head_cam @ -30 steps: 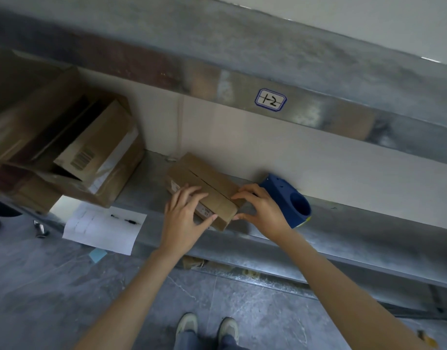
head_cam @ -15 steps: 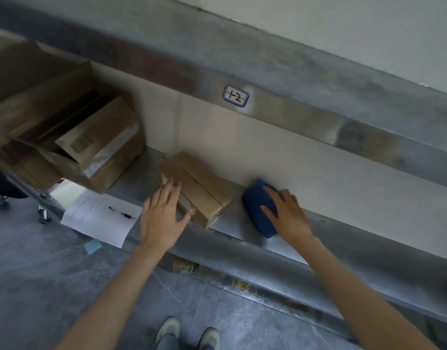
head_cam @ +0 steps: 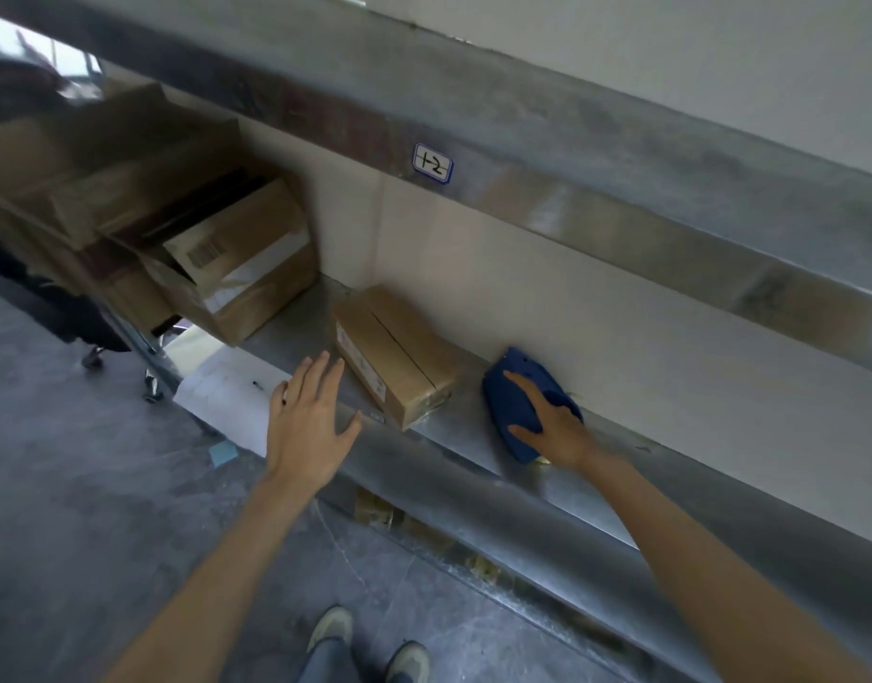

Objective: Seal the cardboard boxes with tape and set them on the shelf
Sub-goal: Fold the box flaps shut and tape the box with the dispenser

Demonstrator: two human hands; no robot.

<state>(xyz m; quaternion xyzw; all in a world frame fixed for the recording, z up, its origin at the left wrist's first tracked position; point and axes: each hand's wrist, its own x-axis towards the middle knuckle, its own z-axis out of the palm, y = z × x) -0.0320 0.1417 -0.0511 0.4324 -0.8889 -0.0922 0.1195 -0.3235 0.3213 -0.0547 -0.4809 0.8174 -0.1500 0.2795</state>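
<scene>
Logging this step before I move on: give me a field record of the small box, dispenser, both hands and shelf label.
small box: on the metal shelf, flaps closed, centre seam showing
blue tape dispenser: on shelf, right of box, not touching it
left hand: open, fingers spread, off the box
right hand: holds the dispenser
shelf label: reads 12, upper rail

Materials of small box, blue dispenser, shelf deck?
Small box: brown cardboard, matte; folded flaps meet at a centre seam. Blue dispenser: likely moulded plastic, smooth, uniform colour. Shelf deck: sheet metal, maybe galvanised or stainless; dull grey sheen, blurry reflections.
</scene>
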